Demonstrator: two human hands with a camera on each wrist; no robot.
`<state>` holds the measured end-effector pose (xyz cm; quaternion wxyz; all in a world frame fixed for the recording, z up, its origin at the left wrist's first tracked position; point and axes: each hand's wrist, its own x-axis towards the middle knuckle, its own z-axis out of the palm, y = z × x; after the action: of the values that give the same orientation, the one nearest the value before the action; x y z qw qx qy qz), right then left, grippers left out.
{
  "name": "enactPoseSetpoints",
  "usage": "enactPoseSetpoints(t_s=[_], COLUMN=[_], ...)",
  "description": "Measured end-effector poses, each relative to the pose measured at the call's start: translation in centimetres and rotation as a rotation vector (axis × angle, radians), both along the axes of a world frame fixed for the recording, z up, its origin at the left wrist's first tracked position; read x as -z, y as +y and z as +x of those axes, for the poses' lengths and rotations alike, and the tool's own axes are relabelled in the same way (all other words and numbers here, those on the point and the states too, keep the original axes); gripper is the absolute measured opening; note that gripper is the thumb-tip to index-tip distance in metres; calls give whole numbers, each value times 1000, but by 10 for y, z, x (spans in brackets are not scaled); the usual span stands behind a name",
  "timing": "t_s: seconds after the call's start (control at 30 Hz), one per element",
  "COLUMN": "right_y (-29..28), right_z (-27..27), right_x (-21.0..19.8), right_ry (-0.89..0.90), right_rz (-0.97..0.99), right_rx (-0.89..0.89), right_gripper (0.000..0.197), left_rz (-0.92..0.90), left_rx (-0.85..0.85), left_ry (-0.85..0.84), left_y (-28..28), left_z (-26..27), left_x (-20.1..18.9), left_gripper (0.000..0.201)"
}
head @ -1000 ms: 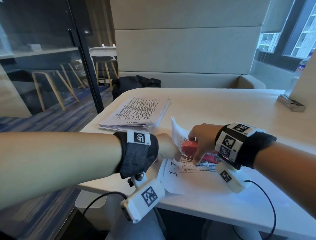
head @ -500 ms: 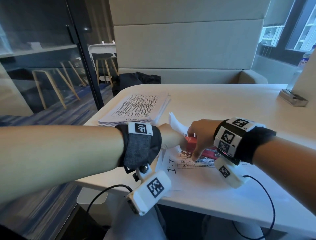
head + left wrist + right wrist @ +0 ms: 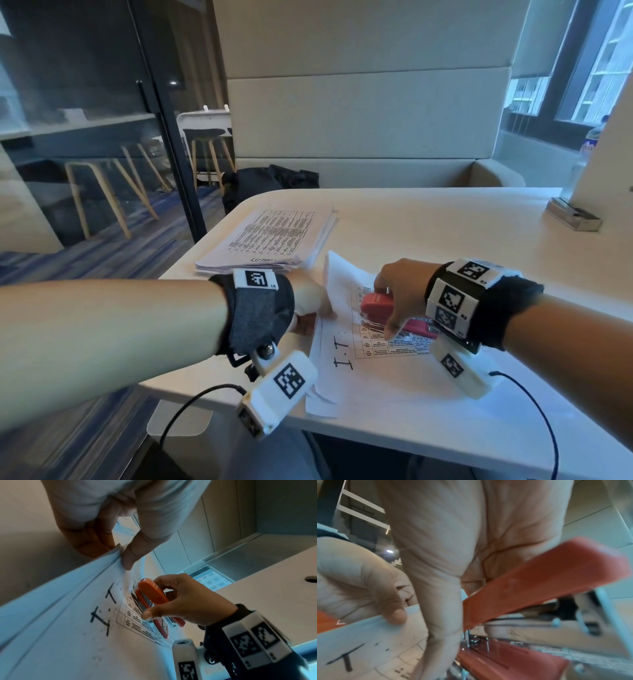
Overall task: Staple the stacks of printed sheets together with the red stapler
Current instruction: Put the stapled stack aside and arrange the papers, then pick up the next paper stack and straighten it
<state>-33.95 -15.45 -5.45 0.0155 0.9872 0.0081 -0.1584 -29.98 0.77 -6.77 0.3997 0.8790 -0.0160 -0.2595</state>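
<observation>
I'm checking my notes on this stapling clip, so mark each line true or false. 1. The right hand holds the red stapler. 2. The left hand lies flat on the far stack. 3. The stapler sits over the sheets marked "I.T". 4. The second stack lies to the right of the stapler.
1. True: the right hand grips the red stapler.
2. False: the left hand pinches the edge of the near sheets.
3. True.
4. False: the second stack lies far left of it.

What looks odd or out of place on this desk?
The red stapler gapes wide open, its base flat on the printed sheets while the right hand grips its raised top. The left hand pinches their lifted, curling edge.
</observation>
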Motion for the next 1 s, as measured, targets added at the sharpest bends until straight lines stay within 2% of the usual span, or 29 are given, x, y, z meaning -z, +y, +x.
enactPoseSetpoints(t_s=[0.1,0.17,0.3,0.4,0.5,0.57,0.67,0.73,0.8,0.87,0.9,0.93,1.0], right_y=[-3,-7,-20,-37,-59,-73,-94,-103,-105,-95,-86,-77,-59], right_z=[1,1,0,1,1,-1,-2,-3,-1,2,5,7,12], right_x=[1,2,6,9,8,6,4,-3,-17,-39,-51,-63,-80], right_ry=[-4,-16,-66,-96,-89,-79,-25,-56,-309,-716,-884,-961,-944], right_rz=[-3,1,11,-40,-115,-150,-197,-198,-57,310,515,696,918], right_rx=[4,7,49,86,149,186,241,286,342,322,247,162,35], right_gripper=[60,59,56,55,55,57,58,64,84,101,102,99,81], left_rz=[-274,-316,-106,36,221,233,185,170,153,134,134,128,108], left_rx=[-101,-89,67,179,252,248,210,201,212,243,264,289,344], left_ry=[73,32,-263,-448,-747,-899,-1100,-1231,-1302,-1346,-1361,-1357,-1328], left_y=[2,2,1,1,5,10,21,26,29,29,29,27,22], left_z=[-1,1,15,28,38,43,50,54,56,57,58,58,58], left_x=[2,1,-18,-51,-90,-115,-149,-166,-180,-190,-194,-196,-200], left_gripper=[20,22,35,23,27,27,16,13,11,12,13,14,17])
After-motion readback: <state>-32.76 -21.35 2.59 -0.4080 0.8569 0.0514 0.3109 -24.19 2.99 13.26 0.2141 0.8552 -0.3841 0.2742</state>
